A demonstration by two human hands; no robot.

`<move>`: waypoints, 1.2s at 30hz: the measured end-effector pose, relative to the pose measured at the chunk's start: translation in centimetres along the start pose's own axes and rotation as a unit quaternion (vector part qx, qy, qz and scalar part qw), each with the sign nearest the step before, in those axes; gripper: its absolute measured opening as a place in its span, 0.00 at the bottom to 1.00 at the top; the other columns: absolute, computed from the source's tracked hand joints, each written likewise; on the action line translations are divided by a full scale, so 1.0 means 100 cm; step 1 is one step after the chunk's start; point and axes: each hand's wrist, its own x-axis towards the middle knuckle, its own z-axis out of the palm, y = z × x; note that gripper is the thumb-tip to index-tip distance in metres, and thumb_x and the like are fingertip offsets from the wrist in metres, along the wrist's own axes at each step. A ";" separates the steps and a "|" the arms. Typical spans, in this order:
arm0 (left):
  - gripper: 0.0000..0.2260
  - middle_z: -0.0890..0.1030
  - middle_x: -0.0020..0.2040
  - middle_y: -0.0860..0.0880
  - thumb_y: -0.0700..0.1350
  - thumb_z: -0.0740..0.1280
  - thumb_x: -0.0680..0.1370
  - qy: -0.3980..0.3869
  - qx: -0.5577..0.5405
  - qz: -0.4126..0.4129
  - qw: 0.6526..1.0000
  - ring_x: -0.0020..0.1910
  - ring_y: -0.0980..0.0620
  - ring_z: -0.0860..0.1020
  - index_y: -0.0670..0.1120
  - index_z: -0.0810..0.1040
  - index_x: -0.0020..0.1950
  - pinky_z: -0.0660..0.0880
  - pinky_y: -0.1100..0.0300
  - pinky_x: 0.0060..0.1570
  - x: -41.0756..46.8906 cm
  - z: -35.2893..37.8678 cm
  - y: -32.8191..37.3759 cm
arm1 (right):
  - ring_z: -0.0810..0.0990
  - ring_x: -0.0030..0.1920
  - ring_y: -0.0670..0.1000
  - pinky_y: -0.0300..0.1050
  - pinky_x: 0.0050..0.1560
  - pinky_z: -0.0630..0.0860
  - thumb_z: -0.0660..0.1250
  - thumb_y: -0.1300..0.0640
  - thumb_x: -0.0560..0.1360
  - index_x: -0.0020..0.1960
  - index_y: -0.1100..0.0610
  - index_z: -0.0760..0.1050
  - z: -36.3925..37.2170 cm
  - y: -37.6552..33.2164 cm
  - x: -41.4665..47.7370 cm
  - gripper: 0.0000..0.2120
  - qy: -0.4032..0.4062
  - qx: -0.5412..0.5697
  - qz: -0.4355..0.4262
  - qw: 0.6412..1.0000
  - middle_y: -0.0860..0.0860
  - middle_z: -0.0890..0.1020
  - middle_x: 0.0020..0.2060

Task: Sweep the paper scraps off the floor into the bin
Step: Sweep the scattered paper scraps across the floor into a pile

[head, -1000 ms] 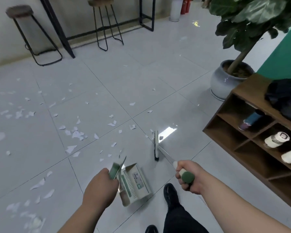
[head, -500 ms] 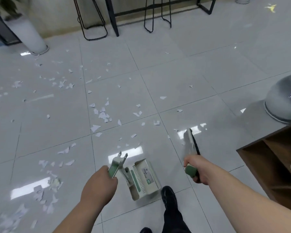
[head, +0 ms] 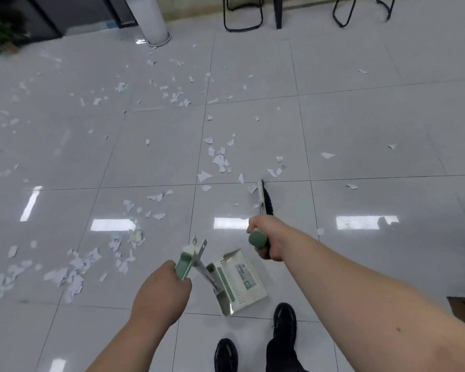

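L hand (head: 161, 294) curled round dustpan (head: 239, 283) handle; R hand (head: 269, 237) fisted on broom (head: 265, 200) grip. Best: set pan lip flat on floor (head: 373, 146), pull short strokes thru scraps (head: 220, 160) ahead & left. Plenty of open tile; mind shoe (head: 284, 318), stool legs (head: 242, 20) at back. Bin not in view.

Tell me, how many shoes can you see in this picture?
2. One black shoe stands on the tile just below the dustpan. The other is lower and further left, at the bottom edge, partly cut off by the frame.
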 end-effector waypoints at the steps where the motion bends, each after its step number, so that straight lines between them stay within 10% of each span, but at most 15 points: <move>1: 0.05 0.75 0.35 0.48 0.43 0.62 0.76 0.005 -0.002 -0.006 1.000 0.31 0.48 0.70 0.44 0.70 0.43 0.65 0.58 0.31 0.000 0.000 0.000 | 0.65 0.26 0.50 0.33 0.26 0.59 0.62 0.63 0.70 0.44 0.53 0.70 0.002 -0.008 0.003 0.07 -0.012 0.007 0.002 1.000 0.54 0.71 0.31; 11: 0.06 0.77 0.37 0.48 0.45 0.63 0.77 0.033 -0.007 -0.033 0.999 0.32 0.49 0.72 0.45 0.70 0.42 0.66 0.57 0.31 0.001 -0.005 0.007 | 0.65 0.22 0.50 0.35 0.22 0.60 0.62 0.64 0.69 0.46 0.56 0.68 -0.045 -0.024 -0.013 0.08 -0.047 0.025 -0.003 0.999 0.55 0.74 0.28; 25: 0.05 0.78 0.38 0.49 0.45 0.61 0.78 0.025 0.039 0.055 0.997 0.36 0.49 0.77 0.47 0.69 0.43 0.68 0.57 0.32 0.030 0.008 0.034 | 0.62 0.28 0.51 0.36 0.30 0.60 0.63 0.66 0.66 0.41 0.57 0.70 -0.126 0.042 -0.048 0.07 0.175 -0.083 0.002 0.981 0.55 0.69 0.33; 36: 0.05 0.78 0.38 0.48 0.45 0.62 0.78 0.005 0.016 0.067 0.998 0.36 0.49 0.76 0.46 0.70 0.43 0.68 0.57 0.32 0.070 -0.016 -0.024 | 0.61 0.22 0.49 0.34 0.25 0.57 0.60 0.62 0.66 0.37 0.53 0.65 -0.040 0.058 -0.040 0.06 0.149 -0.057 0.079 0.984 0.51 0.66 0.24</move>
